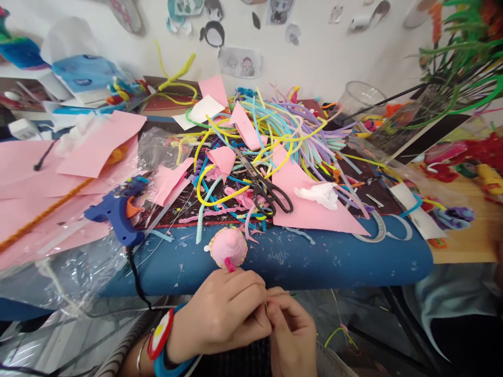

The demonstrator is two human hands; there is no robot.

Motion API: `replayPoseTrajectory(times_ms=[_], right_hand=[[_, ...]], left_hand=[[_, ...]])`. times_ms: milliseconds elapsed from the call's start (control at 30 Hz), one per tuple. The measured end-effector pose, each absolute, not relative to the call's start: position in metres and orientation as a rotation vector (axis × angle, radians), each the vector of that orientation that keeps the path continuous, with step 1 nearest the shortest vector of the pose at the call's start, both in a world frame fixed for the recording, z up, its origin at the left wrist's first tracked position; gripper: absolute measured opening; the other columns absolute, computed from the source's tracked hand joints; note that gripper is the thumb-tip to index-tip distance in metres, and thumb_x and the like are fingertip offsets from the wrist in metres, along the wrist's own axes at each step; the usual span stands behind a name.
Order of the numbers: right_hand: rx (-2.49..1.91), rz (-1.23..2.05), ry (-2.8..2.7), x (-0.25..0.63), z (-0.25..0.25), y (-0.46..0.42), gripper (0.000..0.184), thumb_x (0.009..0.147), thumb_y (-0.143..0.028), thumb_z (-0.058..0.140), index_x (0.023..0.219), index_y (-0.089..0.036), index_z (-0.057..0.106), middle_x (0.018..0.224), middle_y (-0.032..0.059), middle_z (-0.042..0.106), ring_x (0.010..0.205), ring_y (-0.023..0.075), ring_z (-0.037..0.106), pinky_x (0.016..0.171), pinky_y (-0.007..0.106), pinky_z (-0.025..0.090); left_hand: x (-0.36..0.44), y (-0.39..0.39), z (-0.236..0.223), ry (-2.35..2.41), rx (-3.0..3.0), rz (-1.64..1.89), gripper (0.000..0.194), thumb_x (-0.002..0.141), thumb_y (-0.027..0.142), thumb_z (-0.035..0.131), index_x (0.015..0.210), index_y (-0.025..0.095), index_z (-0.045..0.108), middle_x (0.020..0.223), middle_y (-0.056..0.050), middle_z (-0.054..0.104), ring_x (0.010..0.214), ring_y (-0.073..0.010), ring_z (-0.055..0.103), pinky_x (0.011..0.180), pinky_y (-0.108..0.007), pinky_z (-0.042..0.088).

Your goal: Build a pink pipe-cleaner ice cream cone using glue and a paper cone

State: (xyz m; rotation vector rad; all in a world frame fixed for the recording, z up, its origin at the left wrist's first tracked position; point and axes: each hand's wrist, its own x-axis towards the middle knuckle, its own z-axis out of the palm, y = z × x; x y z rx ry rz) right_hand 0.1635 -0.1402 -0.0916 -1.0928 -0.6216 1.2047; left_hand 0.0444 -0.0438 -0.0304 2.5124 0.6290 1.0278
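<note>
My left hand (231,311) and my right hand (291,327) meet in front of the blue table edge, fingertips pressed together. Both are closed in a pinch, and whatever lies between the fingers is too small or hidden to name. Just beyond my left knuckles is a small pink cone-shaped piece (228,245) with a yellowish scalloped rim. A short magenta fuzzy bit (229,264) shows between it and my left hand; I cannot tell whether the hand touches it. Black-handled scissors (271,193) lie farther back on the pile.
Coloured pipe cleaners (306,136) heap across the table. Pink paper sheets (302,201) lie among them, one bearing a white tissue (320,195). A blue glue gun (118,212) sits left, its black cord hanging over the edge. A clear cup (361,97) stands back right.
</note>
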Motion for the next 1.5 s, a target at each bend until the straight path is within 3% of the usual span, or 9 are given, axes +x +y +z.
replayPoseTrajectory(times_ms=[167,367,700,967,1200,1500], right_hand=[[-1.012,1.302,-0.471,0.159,-0.087,-0.137,0.007,0.086,-0.032,0.074,0.084,-0.028,0.078,0.082,0.0003,0.071,0.078,0.0157,0.066,0.074,0.027,0.054],[-0.931,1.394,-0.3,0.154,-0.08,-0.135,0.013,0.084,-0.039,0.076,0.083,-0.027,0.078,0.085,0.0005,0.07,0.079,0.0164,0.066,0.079,0.03,0.056],[-1.022,1.256,-0.381,0.162,-0.078,-0.129,0.015,0.081,-0.041,0.078,0.079,-0.026,0.078,0.08,0.0007,0.071,0.076,0.0147,0.066,0.073,0.025,0.056],[-1.177,1.106,-0.664,0.174,-0.078,-0.129,0.011,0.087,-0.028,0.072,0.079,-0.025,0.078,0.079,0.0011,0.073,0.074,0.0137,0.068,0.067,0.02,0.055],[-1.263,1.029,-0.875,0.183,-0.059,-0.123,0.012,0.084,-0.02,0.071,0.077,-0.025,0.079,0.072,0.0023,0.073,0.065,0.0152,0.069,0.058,0.021,0.056],[-1.216,1.2,-0.804,0.184,-0.07,-0.128,0.012,0.085,-0.027,0.072,0.075,-0.024,0.078,0.074,0.0021,0.072,0.069,0.0155,0.067,0.064,0.023,0.054]], left_hand=[[0.054,-0.044,-0.036,0.637,2.441,1.259,0.021,0.068,-0.002,0.052,0.07,0.018,0.056,0.06,0.0,0.065,0.05,-0.0121,0.053,0.046,-0.028,0.038],[0.059,-0.049,-0.037,0.703,2.362,1.353,0.021,0.069,-0.001,0.051,0.072,0.019,0.056,0.063,0.0,0.068,0.054,-0.0116,0.06,0.051,-0.025,0.044],[0.048,-0.047,-0.031,0.657,2.313,1.123,0.018,0.076,-0.001,0.058,0.081,0.017,0.06,0.068,-0.001,0.068,0.06,-0.0123,0.064,0.055,-0.023,0.048],[0.044,-0.047,-0.027,0.681,2.368,0.997,0.016,0.084,0.002,0.056,0.082,0.017,0.059,0.071,0.0,0.068,0.061,-0.0119,0.063,0.056,-0.022,0.049],[0.045,-0.044,-0.027,0.679,2.425,0.952,0.018,0.081,0.003,0.051,0.078,0.02,0.057,0.067,0.001,0.067,0.056,-0.0117,0.061,0.05,-0.022,0.044],[0.052,-0.046,-0.031,0.693,2.395,1.066,0.019,0.073,0.003,0.051,0.07,0.021,0.052,0.06,0.002,0.063,0.052,-0.0114,0.054,0.049,-0.025,0.039]])
